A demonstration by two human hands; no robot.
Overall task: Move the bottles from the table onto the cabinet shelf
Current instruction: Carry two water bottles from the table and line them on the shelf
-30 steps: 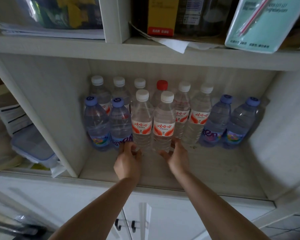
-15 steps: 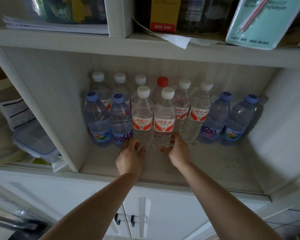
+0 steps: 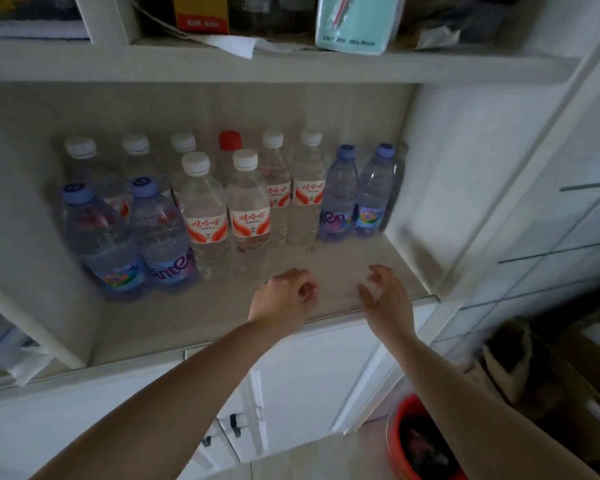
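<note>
The bottles all stand upright on the cabinet shelf point(image 3: 326, 271), a pale, grainy board. Two clear white-capped bottles point(image 3: 207, 216) point(image 3: 250, 216) stand in front, their red-and-white labels printed with red Chinese characters; more of the same line the back, one with a red cap point(image 3: 230, 140). Blue-capped bottles with purple lettering, partly readable as "men", stand at the left point(image 3: 163, 233) and against the right wall point(image 3: 338, 199). Both hands hover over the bare front strip of the board, touching nothing: the left hand point(image 3: 284, 296) loosely curled with fingers bent in, the right hand point(image 3: 387, 296) slack with fingers spread, empty. The shelf's right front is free up to its edge. Below, a red bucket point(image 3: 400, 445) sits on the floor.
</note>
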